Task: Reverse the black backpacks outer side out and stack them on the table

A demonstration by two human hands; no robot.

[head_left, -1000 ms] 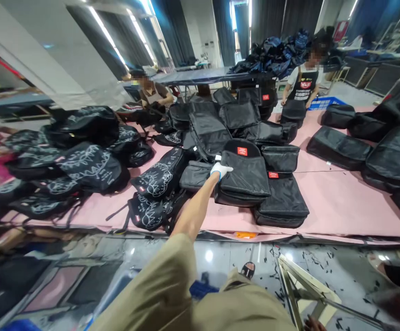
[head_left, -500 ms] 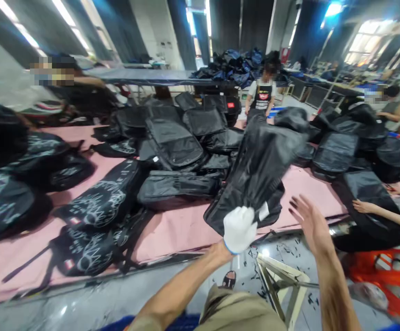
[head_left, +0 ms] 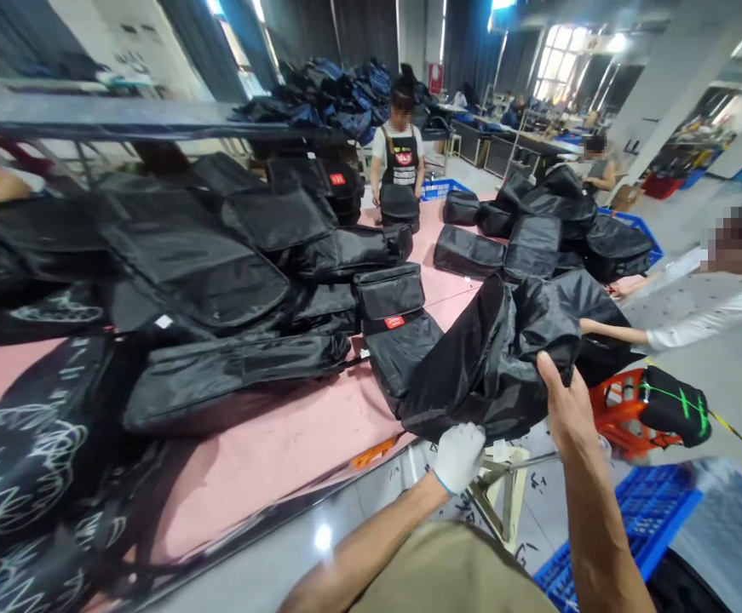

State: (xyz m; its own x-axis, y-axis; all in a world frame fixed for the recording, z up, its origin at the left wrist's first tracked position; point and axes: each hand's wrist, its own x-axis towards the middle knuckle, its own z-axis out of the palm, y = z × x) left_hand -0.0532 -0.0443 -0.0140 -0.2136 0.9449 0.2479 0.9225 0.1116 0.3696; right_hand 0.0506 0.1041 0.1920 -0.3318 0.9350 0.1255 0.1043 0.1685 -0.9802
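**Black bag held up in both hands at a crowded counter**

Pink covering is seen on a long counter (head_left: 268,443) in a large workroom lit by ceiling strips, with dark curtains behind. A limp black bag (head_left: 504,349) is held in the air just past the counter's near edge. The gloved left hand (head_left: 458,455) is closed on its lower hem; the bare right hand (head_left: 566,400) is clamped on a fold higher up, to the right of the left grip.

Beyond and to the left of the hands, flat black bags (head_left: 230,255) are stacked closely, some with a red label (head_left: 394,322). Bags with white scribble print (head_left: 19,460) lie far to the left. Below the hands a wooden stool (head_left: 504,485) stands on the grey floor, with a blue crate (head_left: 645,511) to its right.

A slip is judged possible: the slick fabric hangs loosely, and a dangling part could catch on the stool or the counter edge. Other people are seen beyond the counter and at the right.
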